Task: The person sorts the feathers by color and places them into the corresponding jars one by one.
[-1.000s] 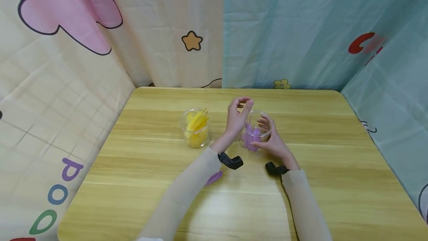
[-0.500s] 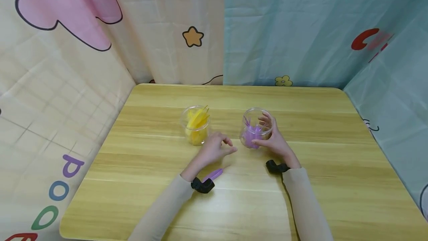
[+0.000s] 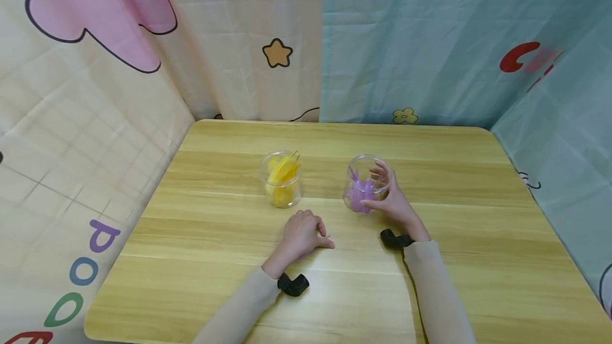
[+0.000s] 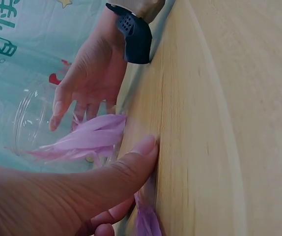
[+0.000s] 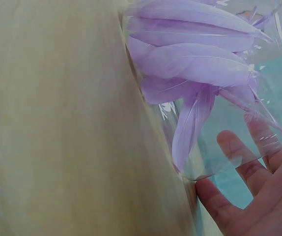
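Note:
My left hand (image 3: 302, 232) is low over the table, at a loose purple feather (image 4: 147, 222). The feather mostly lies beneath the hand; its quill shows near the thumb and fingertips, which stand a little apart. My right hand (image 3: 391, 198) holds a clear round jar (image 3: 364, 159) from its right side, thumb in front and fingers behind. Several purple feathers (image 5: 195, 64) stand inside this jar, quills up. In the right wrist view, the fingers (image 5: 254, 177) lie along the jar's wall. The jar stands upright on the table.
A second clear jar (image 3: 264, 174), filled with yellow feathers (image 3: 283, 174), stands upright left of the purple one. Both are on a wooden table (image 3: 454, 174). Printed curtains (image 3: 406, 41) hang behind and at the sides of the table.
My left hand has come away from the purple jar, down and left to the loose feather, covering most of it. My right hand has stayed at the jar.

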`<state>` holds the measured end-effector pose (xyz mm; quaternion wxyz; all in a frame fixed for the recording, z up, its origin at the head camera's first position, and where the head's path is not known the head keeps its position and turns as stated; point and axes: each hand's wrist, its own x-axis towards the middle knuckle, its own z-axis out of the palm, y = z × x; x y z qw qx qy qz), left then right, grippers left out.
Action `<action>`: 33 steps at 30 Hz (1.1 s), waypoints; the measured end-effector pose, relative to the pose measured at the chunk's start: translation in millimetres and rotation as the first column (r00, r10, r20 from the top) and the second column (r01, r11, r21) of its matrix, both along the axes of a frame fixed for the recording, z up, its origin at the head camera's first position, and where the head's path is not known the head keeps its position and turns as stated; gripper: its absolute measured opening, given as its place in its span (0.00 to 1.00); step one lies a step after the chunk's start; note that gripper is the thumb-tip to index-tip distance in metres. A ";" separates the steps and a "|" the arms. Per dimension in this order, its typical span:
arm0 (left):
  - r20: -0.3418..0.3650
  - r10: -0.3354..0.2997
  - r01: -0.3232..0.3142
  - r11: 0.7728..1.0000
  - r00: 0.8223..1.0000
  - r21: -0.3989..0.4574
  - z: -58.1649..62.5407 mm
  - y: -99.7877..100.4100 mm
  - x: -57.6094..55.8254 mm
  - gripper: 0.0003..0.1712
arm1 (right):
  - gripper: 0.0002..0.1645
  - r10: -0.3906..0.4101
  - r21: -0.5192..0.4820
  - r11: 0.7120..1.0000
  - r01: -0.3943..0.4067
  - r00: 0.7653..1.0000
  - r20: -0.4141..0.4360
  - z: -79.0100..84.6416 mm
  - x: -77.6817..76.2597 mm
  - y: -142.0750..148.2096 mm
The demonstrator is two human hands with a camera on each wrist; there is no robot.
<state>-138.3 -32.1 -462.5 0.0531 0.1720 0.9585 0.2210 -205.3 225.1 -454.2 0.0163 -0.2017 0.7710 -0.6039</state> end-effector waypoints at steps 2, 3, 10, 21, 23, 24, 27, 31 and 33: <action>0.008 0.015 -0.015 1.000 1.000 -0.001 -0.2 1.0 0.1 0.20 | 0.60 -0.002 0.003 1.000 0.002 1.000 0.008 0.0 0.0 -0.2; 0.010 0.017 -0.017 1.000 1.000 0.001 0.0 1.5 0.1 0.19 | 0.60 -0.001 0.002 1.000 0.001 1.000 0.011 0.1 -0.1 -0.4; 0.006 0.013 -0.013 1.000 1.000 0.008 0.2 2.8 -0.4 0.17 | 0.60 0.004 -0.004 1.000 -0.004 1.000 0.002 0.6 -1.0 -1.0; 0.149 -0.063 0.032 0.980 0.987 0.199 1.0 1.3 -5.3 0.14 | 0.60 0.005 0.013 1.000 -0.005 1.000 -0.009 -1.1 -0.4 -1.2; 0.218 -0.090 0.022 0.955 0.972 0.294 4.7 2.5 -9.6 0.13 | 0.60 0.007 0.016 1.000 -0.006 1.000 -0.017 -1.9 -0.5 -1.2; 0.244 -0.099 0.012 0.942 0.965 0.335 7.8 3.6 -12.3 0.13 | 0.60 0.008 0.019 1.000 -0.007 1.000 -0.020 -2.5 -0.7 -0.9; 0.264 -0.121 -0.015 0.886 0.957 0.464 18.5 9.0 -23.7 0.13 | 0.60 0.007 0.022 1.000 -0.006 1.000 -0.024 -2.3 -0.4 -0.5; 0.225 -0.130 -0.039 0.783 0.966 0.621 45.2 20.3 -38.7 0.11 | 0.60 0.012 0.002 1.000 -0.012 1.000 -0.025 -1.4 0.3 -0.2; 0.198 -0.123 -0.048 0.723 0.972 0.689 58.7 27.0 -46.6 0.11 | 0.60 0.016 -0.008 1.000 -0.017 1.000 -0.025 -1.7 0.5 -0.1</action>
